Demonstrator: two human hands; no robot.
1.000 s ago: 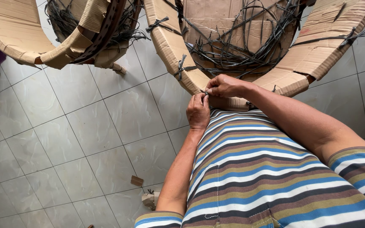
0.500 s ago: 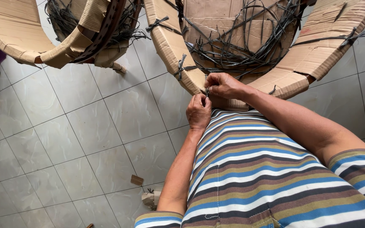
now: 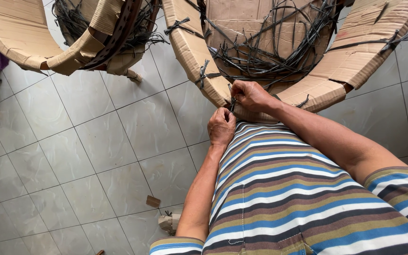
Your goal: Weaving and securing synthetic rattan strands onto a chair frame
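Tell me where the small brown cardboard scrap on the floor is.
The cardboard scrap lies on the tiled floor, lower centre, just left of the left forearm.

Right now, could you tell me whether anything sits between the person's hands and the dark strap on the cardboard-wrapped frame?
Nothing visible does: the right hand and left hand already pinch the dark strap at the cardboard-wrapped frame.

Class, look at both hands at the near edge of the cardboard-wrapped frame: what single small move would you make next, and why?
Probably pull the dark strap tight. The right hand pinches it against the cardboard-wrapped frame, and the left hand grips just below it. Similar ties further along the frame already sit snug, so this one likely needs cinching.
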